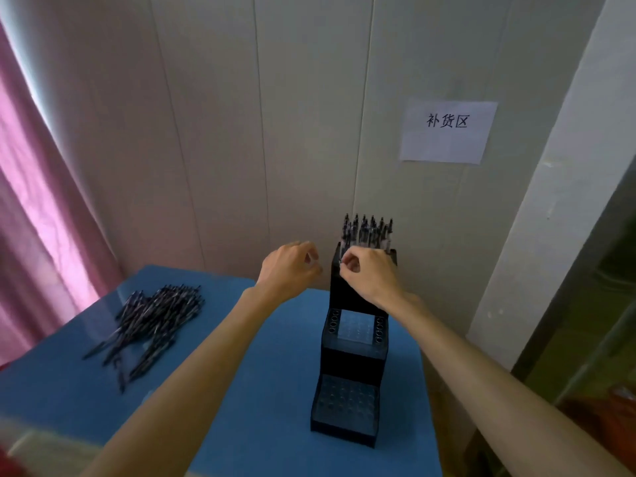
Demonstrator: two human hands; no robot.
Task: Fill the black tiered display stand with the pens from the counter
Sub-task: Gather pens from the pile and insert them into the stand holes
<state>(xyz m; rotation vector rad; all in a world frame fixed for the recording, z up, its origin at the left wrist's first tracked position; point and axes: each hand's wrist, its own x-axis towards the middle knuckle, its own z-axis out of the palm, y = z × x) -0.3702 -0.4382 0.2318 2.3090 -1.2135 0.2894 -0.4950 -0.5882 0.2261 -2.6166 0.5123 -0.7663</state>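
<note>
**Loading the top tier, two tiers bare**

Working at the top tier, both hands were up by the black tiered display stand (pixel 351 370), which stood on the blue surface (pixel 261 390) close to the wall. That placing looked sensible to me: the tall back had something behind it while pens went in from the front. The right hand (pixel 370 273) sat against the front of the top tier, its fingers curled in with the fingertips pinched together near the row of upright pens (pixel 368 232). It seemed to be seating a pen, though the blur and the hand itself hid what, if anything, that grip held, so I could not tell. The left hand (pixel 290 268) hung just beside the stand, fingers loosely curled; I could not make out whether anything lay in that grip either.

The loose pile of pens (pixel 151 318) lay well apart to the left on the same surface, within easy reach of the left arm. The middle and bottom tiers showed open holes, so by my reckoning most of the filling remained. The right hand covered part of the top tier, so I could not judge how full it was. A paper sign (pixel 447 130) hung on the wall above.
</note>
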